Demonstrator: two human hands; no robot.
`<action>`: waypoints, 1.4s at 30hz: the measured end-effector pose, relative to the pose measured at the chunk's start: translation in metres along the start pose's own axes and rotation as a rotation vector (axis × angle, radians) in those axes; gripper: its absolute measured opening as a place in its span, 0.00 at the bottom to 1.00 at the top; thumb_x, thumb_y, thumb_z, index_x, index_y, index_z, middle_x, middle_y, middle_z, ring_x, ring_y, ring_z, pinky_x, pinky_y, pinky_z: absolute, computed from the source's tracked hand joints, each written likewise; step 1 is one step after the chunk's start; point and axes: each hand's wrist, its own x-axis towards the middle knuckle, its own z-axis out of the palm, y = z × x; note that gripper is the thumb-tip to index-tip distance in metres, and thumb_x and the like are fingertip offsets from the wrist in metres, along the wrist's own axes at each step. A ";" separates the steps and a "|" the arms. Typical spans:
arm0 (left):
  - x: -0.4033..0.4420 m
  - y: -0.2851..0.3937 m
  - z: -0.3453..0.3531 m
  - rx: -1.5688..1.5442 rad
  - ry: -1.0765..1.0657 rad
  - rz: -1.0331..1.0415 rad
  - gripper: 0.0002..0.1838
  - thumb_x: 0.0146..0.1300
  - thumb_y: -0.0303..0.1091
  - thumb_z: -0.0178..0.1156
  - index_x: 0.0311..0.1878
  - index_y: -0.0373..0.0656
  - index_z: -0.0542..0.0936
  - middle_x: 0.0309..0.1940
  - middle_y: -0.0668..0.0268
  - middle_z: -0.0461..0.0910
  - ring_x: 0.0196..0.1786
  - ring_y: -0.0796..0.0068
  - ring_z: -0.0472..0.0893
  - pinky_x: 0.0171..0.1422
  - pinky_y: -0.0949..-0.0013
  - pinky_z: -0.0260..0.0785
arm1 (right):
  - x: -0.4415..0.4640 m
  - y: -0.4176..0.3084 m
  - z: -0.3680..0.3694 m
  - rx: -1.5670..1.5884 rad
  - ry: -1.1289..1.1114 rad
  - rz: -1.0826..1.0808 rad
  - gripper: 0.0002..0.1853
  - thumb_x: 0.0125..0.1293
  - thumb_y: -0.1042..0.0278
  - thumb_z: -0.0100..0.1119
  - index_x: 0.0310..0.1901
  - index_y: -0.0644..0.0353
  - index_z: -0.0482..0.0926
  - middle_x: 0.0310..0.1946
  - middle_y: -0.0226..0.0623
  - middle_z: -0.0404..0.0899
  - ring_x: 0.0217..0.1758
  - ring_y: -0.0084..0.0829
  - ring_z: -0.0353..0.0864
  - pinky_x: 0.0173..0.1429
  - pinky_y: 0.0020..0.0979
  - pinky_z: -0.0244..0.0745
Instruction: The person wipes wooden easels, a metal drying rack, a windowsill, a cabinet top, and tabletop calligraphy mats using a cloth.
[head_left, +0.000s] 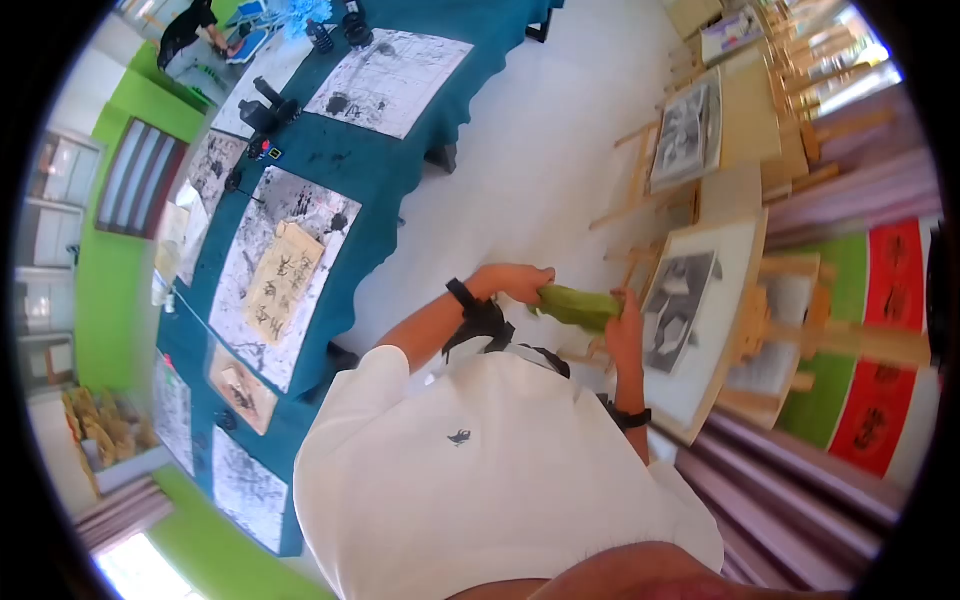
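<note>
A green cloth (580, 308) is stretched between my two hands in front of my chest, above the pale floor. My left hand (515, 283) grips its left end, with the fingers closed. At the other end, my right hand (625, 332) pinches the cloth. Both wrists wear dark bands. Just right of my right hand stands a drawing board (700, 260) on an easel, with a grey still-life drawing (676, 310) on it.
Along the left runs a long table with a teal cloth (375, 215), holding ink-stained mats (390, 85), a calligraphy sheet (285, 280) and black bottles (258, 115). Easels with drawings (685, 135) line the right. Another person (185, 45) bends at the far left end.
</note>
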 end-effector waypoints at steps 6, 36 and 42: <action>0.029 -0.050 -0.115 -0.600 -0.020 0.391 0.26 0.61 0.35 0.57 0.63 0.41 0.68 0.51 0.59 0.79 0.52 0.65 0.77 0.58 0.65 0.68 | 0.124 -0.016 0.014 -0.309 -0.128 0.140 0.16 0.55 0.79 0.51 0.47 0.60 0.75 0.40 0.53 0.81 0.45 0.55 0.80 0.52 0.44 0.72; 0.094 -0.272 -0.456 -0.651 1.586 -0.263 0.13 0.72 0.42 0.52 0.46 0.40 0.74 0.30 0.53 0.81 0.25 0.55 0.80 0.38 0.57 0.72 | 0.752 -0.244 0.195 -0.299 -0.786 -0.674 0.20 0.69 0.54 0.57 0.32 0.67 0.73 0.18 0.41 0.75 0.24 0.39 0.76 0.33 0.41 0.71; 0.090 -0.254 -0.571 -1.021 1.276 0.195 0.25 0.74 0.52 0.46 0.64 0.45 0.68 0.51 0.60 0.77 0.51 0.67 0.78 0.56 0.64 0.69 | 0.779 -0.348 0.200 -0.109 -0.946 -0.466 0.27 0.77 0.46 0.42 0.38 0.69 0.74 0.33 0.33 0.74 0.37 0.22 0.68 0.45 0.28 0.66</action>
